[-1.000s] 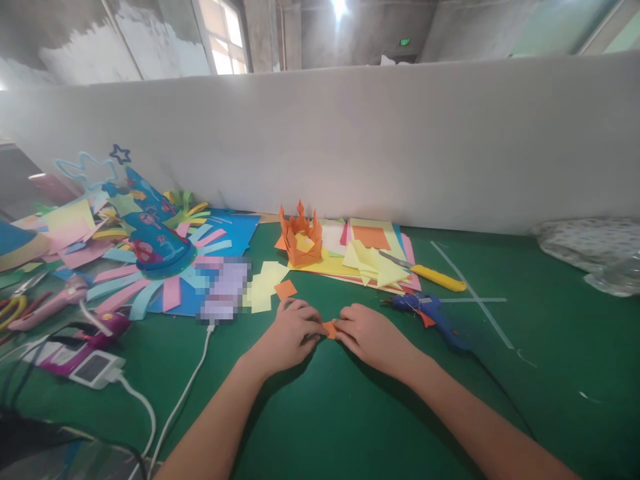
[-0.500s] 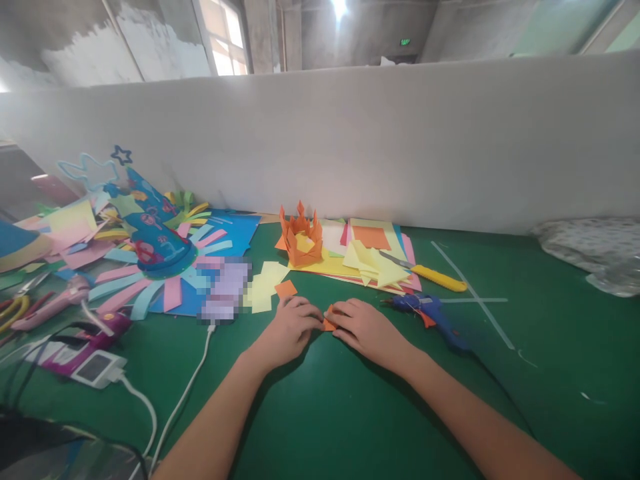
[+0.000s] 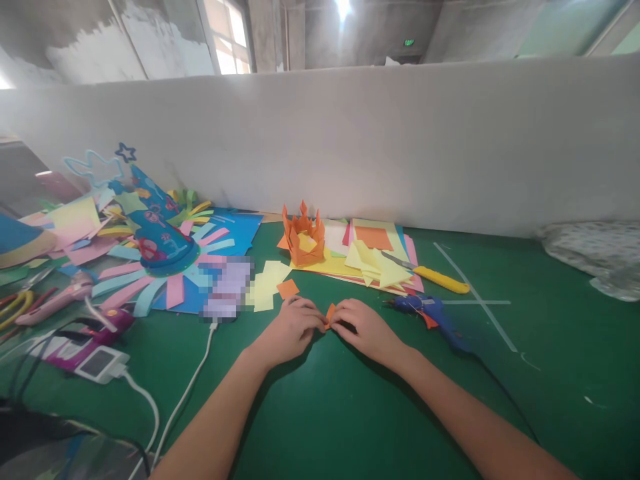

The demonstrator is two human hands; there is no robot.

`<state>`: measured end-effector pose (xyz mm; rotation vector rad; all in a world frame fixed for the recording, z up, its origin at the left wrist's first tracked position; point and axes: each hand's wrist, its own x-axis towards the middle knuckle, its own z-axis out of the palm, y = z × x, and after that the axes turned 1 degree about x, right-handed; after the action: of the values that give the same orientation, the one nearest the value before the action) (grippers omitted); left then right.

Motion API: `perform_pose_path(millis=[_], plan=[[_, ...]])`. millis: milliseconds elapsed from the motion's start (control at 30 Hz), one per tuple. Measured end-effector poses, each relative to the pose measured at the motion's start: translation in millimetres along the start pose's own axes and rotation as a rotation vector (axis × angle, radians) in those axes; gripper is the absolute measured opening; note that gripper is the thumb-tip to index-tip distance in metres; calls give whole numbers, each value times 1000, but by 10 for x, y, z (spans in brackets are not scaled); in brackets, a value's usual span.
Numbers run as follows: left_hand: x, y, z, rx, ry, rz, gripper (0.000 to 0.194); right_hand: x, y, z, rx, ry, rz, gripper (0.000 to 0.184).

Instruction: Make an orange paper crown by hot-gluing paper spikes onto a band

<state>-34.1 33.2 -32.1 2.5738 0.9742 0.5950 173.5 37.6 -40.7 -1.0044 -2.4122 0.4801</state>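
Between my two hands, low over the green table, is a small piece of orange paper (image 3: pixel 331 313), partly covered by fingers. My left hand (image 3: pixel 296 327) pinches its left side with curled fingers. From the right, my right hand (image 3: pixel 364 328) grips the same paper between thumb and fingertips. Just beyond my left hand lies a flat orange paper square (image 3: pixel 288 289), beside pale yellow paper pieces (image 3: pixel 270 283). An orange folded-paper crown (image 3: pixel 304 239) stands upright farther back.
Right of my hands lie a blue glue gun (image 3: pixel 435 317) and a yellow utility knife (image 3: pixel 440 278), near stacked coloured paper (image 3: pixel 375 237). On the left stand a decorated blue cone hat (image 3: pixel 163 230), scissors (image 3: pixel 23 303) and a white-and-purple power strip (image 3: pixel 93 360) with cables.
The orange paper between my hands now looks narrower and more upright. My right hand's fingers have drawn together on it. The camera view has shifted slightly.
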Motion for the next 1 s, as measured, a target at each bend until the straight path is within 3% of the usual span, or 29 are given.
perform_pose_path(millis=[167, 367, 1000], plan=[[17, 1, 3, -39, 15, -17, 30, 49, -13, 27, 39, 22, 112, 11], [74, 35, 51, -120, 94, -189, 9, 88, -45, 29, 92, 29, 209, 7], [141, 16, 179, -229, 188, -316, 18, 127, -42, 56, 111, 36, 278, 8]])
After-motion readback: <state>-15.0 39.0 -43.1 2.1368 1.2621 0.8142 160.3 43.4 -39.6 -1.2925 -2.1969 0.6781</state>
